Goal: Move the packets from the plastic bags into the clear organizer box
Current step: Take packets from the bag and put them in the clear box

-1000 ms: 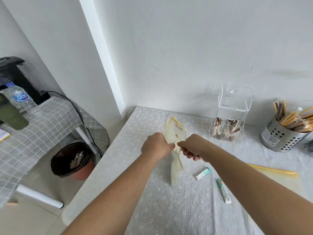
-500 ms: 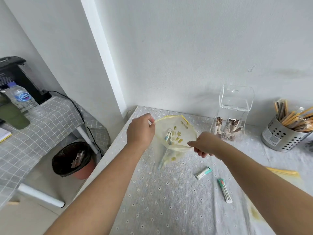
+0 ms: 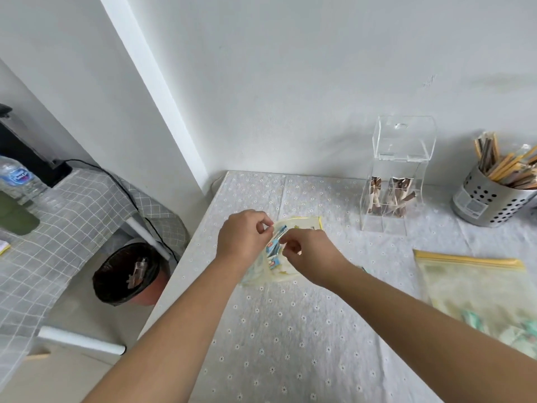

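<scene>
The zip bag [image 3: 293, 245], held spread in the air half a second before, had dropped to the tablecloth [image 3: 290, 330]; the left hand [image 3: 242, 237] pinched its mouth, the right hand [image 3: 308, 254] pinched blue packets [image 3: 274, 247] there; the organizer box [image 3: 392, 184] stood well apart to the right, awaiting them.

A perforated metal cup [image 3: 486, 202] full of wooden sticks [image 3: 507, 167] stands on the table [image 3: 290, 330], which wears a grey cloth dotted with small flowers, close to the white wall [image 3: 290, 82]. Left of the table and lower down, a round bin [image 3: 128, 274] with a black liner sits on the floor. Further left of the table, a second surface under checked cloth [image 3: 58, 222] carries a water bottle [image 3: 19, 180] and a black appliance [image 3: 26, 152] with a cable.
</scene>
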`<action>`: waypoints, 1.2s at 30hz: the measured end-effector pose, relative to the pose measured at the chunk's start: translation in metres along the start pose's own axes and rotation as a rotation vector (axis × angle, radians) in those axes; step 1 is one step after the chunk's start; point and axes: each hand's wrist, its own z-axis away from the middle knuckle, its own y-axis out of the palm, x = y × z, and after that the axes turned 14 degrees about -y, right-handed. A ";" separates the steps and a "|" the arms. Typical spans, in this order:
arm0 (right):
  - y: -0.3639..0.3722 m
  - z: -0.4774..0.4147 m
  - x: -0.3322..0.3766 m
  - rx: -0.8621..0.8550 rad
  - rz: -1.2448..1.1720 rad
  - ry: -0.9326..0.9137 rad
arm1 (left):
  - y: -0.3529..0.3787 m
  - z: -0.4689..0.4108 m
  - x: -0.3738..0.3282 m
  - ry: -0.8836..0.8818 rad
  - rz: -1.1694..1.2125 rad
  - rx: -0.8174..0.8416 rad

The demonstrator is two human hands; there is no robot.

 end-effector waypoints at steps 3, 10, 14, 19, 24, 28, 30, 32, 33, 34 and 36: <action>0.023 -0.027 -0.019 0.233 0.142 0.038 | -0.004 -0.003 0.001 0.019 0.036 0.032; 0.068 -0.080 -0.064 0.612 0.562 -0.095 | -0.010 -0.017 0.008 0.048 0.048 0.109; 0.076 -0.086 -0.074 0.600 0.654 -0.147 | -0.014 -0.025 0.016 0.042 0.051 0.128; 0.076 -0.092 -0.074 0.637 0.765 -0.277 | -0.011 -0.030 0.018 0.030 0.058 0.105; 0.065 -0.088 -0.067 0.581 0.794 -0.340 | -0.011 -0.035 0.012 0.024 0.040 0.113; 0.050 -0.076 -0.060 0.561 0.807 -0.316 | -0.011 -0.037 0.009 0.012 0.029 0.114; 0.043 -0.070 -0.060 0.531 0.775 -0.297 | -0.011 -0.039 0.006 0.005 0.035 0.114; 0.035 -0.065 -0.060 0.467 0.718 -0.257 | -0.010 -0.040 0.003 -0.006 0.043 0.120; 0.031 -0.062 -0.059 0.438 0.676 -0.219 | -0.010 -0.040 0.001 -0.009 0.046 0.122; 0.027 -0.060 -0.058 0.414 0.632 -0.178 | -0.010 -0.040 0.000 -0.012 0.048 0.124; 0.021 -0.057 -0.055 0.346 0.546 -0.104 | -0.009 -0.040 -0.003 -0.011 0.049 0.127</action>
